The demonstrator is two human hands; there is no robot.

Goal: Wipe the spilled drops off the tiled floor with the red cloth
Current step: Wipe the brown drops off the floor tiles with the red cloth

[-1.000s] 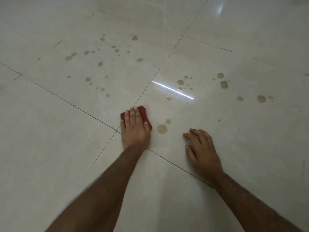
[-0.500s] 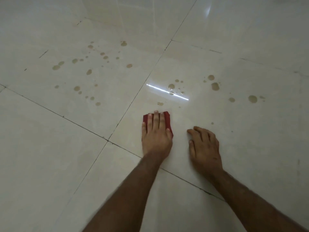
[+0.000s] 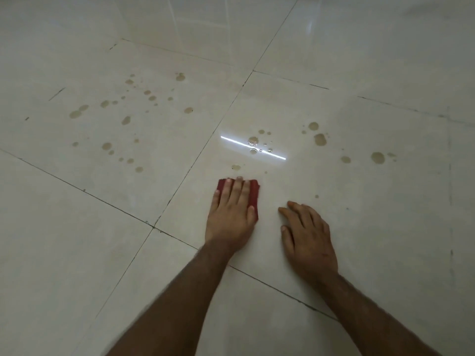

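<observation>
My left hand (image 3: 231, 209) lies flat on the folded red cloth (image 3: 255, 191), pressing it onto the pale tiled floor (image 3: 77, 240); only the cloth's far and right edges show. My right hand (image 3: 307, 237) rests palm-down on the tile just right of it, fingers apart, holding nothing. Brown drops dot the floor: one small drop (image 3: 236, 167) just beyond the cloth, a cluster (image 3: 253, 140) under a bright light streak, larger drops (image 3: 320, 139) and a round drop (image 3: 377, 158) to the right, and several scattered drops (image 3: 126, 120) on the far left tile.
Dark grout lines (image 3: 180, 188) cross the floor diagonally and meet left of my left wrist. A bright white reflection streak (image 3: 275, 154) lies across the middle tile. A tiled wall base (image 3: 205, 16) rises at the far top.
My left hand slid the cloth to the right over the two drops near the grout crossing; those drops are gone. The right hand has barely moved.
</observation>
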